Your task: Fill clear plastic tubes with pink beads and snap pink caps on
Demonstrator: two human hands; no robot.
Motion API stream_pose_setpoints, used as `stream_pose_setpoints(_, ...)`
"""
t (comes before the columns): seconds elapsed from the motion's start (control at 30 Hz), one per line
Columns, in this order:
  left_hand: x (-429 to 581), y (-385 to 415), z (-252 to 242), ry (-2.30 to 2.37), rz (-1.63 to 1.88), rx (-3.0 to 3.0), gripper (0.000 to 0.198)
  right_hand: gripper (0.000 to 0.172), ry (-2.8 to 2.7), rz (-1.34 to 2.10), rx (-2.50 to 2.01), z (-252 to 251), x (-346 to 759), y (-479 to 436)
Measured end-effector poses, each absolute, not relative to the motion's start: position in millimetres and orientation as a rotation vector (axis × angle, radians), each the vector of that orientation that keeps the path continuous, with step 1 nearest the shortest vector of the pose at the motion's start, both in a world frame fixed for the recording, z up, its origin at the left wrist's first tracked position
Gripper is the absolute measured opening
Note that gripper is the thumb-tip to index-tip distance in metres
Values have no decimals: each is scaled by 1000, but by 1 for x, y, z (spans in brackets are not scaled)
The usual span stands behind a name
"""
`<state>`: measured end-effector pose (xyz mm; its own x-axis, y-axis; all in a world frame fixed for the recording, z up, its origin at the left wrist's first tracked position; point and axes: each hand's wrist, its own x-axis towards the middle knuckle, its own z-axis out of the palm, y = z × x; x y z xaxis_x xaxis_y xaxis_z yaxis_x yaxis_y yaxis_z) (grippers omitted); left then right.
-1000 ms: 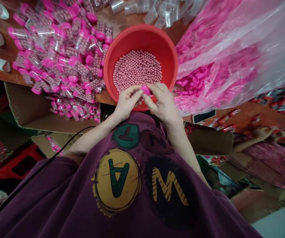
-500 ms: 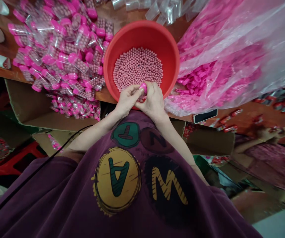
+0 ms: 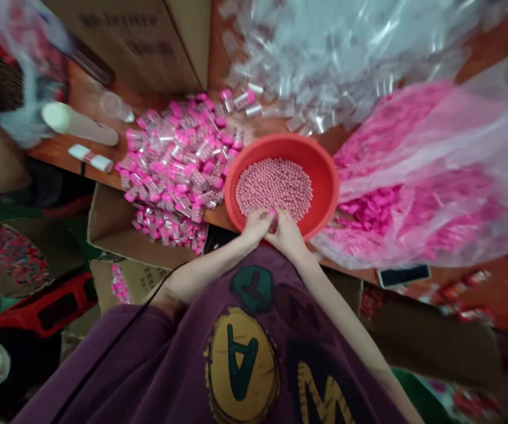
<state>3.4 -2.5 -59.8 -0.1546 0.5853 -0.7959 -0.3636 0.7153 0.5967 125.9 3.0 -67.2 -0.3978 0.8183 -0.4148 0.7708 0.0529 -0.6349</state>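
- My left hand (image 3: 257, 228) and right hand (image 3: 286, 232) sit curled together at the near rim of a red plastic basin (image 3: 325, 176), closed on a small pink piece (image 3: 273, 215), mostly hidden.
- Pink beads (image 3: 274, 188) fill the basin's bottom.
- Pink-capped clear tubes (image 3: 178, 171) lie heaped to the left; a plastic bag of pink caps (image 3: 413, 200) lies right.

Smooth red plastic basin (image 3: 330, 176) (beads (image 3: 274, 188) look matt).

Blurred pink item (image 3: 273, 214) (mostly hidden from view)
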Motion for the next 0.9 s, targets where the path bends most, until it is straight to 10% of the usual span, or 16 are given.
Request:
stream_pose_setpoints(0.1, -17, 21, -72, 1591, 1014, 665, 9, 89, -1974, 1315, -1570, -80, 130, 5)
stream_pose_setpoints(0.37, -175, 119, -67, 2234, 744, 1466, 44, 43, -1967, 1345, -1629, -90, 152, 0)
stream_pose_setpoints(0.67, -236, 161, -79, 2380, 153, 1472, 52, 35, -1811, 1142, -1641, -75, 162, -18)
stream_pose_setpoints(0.9, -152, 116, -73, 2014, 565, 1813, 52, 33, -880, 838, -2143, -86, 227, -73)
